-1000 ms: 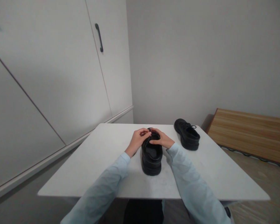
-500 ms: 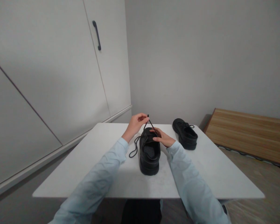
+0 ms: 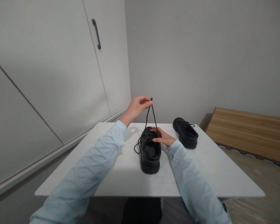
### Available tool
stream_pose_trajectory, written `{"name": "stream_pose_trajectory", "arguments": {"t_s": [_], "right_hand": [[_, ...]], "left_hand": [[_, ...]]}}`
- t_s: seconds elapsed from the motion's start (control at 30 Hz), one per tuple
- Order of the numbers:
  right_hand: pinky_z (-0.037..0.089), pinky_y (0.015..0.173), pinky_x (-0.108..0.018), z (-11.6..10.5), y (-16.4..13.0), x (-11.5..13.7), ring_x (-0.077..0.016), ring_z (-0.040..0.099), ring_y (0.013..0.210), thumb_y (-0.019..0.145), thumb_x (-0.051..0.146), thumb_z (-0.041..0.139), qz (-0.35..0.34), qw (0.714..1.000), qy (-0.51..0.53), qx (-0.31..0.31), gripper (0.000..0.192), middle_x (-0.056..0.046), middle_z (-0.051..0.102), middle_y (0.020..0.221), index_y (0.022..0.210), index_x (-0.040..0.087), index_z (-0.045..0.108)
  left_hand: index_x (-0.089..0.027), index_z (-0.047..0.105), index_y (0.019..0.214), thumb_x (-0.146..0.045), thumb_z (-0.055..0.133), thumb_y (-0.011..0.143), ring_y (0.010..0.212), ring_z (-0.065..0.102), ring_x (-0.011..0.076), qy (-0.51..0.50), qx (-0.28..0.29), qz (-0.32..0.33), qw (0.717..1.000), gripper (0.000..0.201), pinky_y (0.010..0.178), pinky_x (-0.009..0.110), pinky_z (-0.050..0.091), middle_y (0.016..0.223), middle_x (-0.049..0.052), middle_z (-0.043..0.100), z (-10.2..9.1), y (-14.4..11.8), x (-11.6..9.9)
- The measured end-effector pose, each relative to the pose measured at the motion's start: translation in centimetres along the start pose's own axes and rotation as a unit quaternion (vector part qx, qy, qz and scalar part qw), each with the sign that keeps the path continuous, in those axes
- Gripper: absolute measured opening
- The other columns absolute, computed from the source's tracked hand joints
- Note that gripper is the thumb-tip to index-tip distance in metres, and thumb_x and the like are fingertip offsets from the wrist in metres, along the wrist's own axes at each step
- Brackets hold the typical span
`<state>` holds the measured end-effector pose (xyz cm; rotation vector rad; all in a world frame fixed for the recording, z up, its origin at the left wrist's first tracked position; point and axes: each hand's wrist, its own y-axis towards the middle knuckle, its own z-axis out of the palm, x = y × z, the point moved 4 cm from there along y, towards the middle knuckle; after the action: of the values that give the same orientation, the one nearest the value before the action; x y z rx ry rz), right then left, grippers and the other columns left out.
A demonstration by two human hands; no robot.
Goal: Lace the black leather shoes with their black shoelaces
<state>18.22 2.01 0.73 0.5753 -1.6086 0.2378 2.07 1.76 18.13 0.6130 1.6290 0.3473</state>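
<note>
Seated at a white table (image 3: 121, 174), a person pinches a black shoelace (image 3: 153, 116) in the raised left hand (image 3: 137, 106), drawing it taut above a black shoe (image 3: 150, 151). The right hand (image 3: 162, 137) rests curled, steadying the shoe's tongue. A second shoe (image 3: 186, 133) sits nearby. Lacing appears underway; the next pull likely needs steady tension.

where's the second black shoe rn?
The second black shoe sits on the white table at its far right, beyond the right hand and apart from the nearer black shoe.
</note>
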Motion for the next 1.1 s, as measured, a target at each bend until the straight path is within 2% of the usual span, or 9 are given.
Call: {"name": "stream_pose_trajectory", "arguments": {"t_s": [0.13, 0.5, 0.8, 1.1], "right_hand": [[0.027, 0.108, -0.048, 0.0, 0.0, 0.0, -0.0267, 0.047, 0.121, 0.052, 0.034, 0.082, 0.005, 1.000, -0.001, -0.001, 0.078, -0.013, 0.052, 0.126, 0.120, 0.019, 0.047], [0.027, 0.108, -0.047, 0.1, 0.0, -0.1, -0.0270, 0.046, 0.123, 0.052, 0.035, 0.082, 0.007, 1.000, -0.008, -0.004, 0.079, -0.013, 0.051, 0.127, 0.121, 0.020, 0.046], [0.027, 0.108, -0.048, 0.1, 0.0, 0.0, -0.0264, 0.046, 0.122, 0.053, 0.034, 0.081, 0.004, 1.000, -0.016, -0.003, 0.076, -0.012, 0.053, 0.125, 0.120, 0.020, 0.048], [0.029, 0.107, -0.047, 0.1, 0.1, -0.2, -0.0253, 0.049, 0.119, 0.052, 0.035, 0.081, 0.002, 1.000, -0.009, -0.006, 0.077, -0.012, 0.053, 0.125, 0.120, 0.021, 0.047]], "left_hand": [[-0.016, 0.060, 0.072, -0.032, 0.067, 0.068, 0.060, 0.053, 0.0088, 0.007, 0.005, 0.010, 1.000, 0.018, 0.059, 0.021, 0.044, 0.066, -0.001, 0.059, -0.1, 0.5, -1.3], [-0.015, 0.058, 0.079, -0.022, 0.063, 0.074, 0.067, 0.057, 0.0092, 0.044, -0.033, 0.048, 0.997, 0.010, 0.065, 0.023, 0.046, 0.070, -0.001, 0.059, -2.0, 2.7, -6.7], [-0.015, 0.059, 0.084, -0.025, 0.062, 0.077, 0.079, 0.060, 0.0146, 0.081, -0.037, 0.066, 0.994, 0.012, 0.071, 0.029, 0.046, 0.079, 0.002, 0.059, -2.5, 4.7, -9.5], [-0.020, 0.058, 0.080, -0.030, 0.065, 0.078, 0.084, 0.058, 0.0176, 0.101, -0.022, 0.063, 0.993, 0.013, 0.075, 0.036, 0.046, 0.075, 0.003, 0.060, -1.6, 5.8, -11.4]]}}
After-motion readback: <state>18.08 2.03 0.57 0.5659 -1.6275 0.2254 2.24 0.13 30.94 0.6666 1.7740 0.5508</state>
